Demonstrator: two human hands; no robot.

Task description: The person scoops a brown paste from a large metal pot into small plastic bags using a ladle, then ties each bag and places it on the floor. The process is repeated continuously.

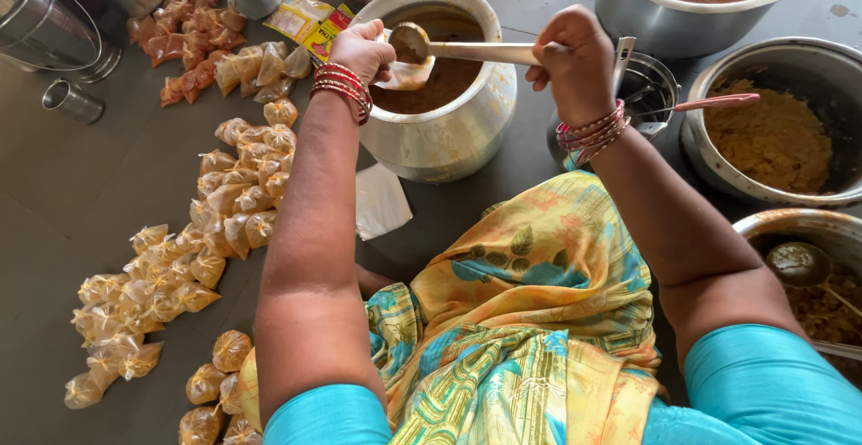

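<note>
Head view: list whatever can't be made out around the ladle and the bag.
- Small clear bag: its mouth is hidden by the left hand.
- Ladle: handle end covered by the right hand.
- Pot of brown curry: depth not visible.
- Top-right pot: cut off by the frame edge.

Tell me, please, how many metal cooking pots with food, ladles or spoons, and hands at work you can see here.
Metal pots with food: 4, the middle pot, one at top right, one with yellow food, one at lower right
Ladles or spoons: 3, steel ladle, pink-handled spoon, ladle at lower right
Hands: 2, left hand, right hand
Total: 9
</note>
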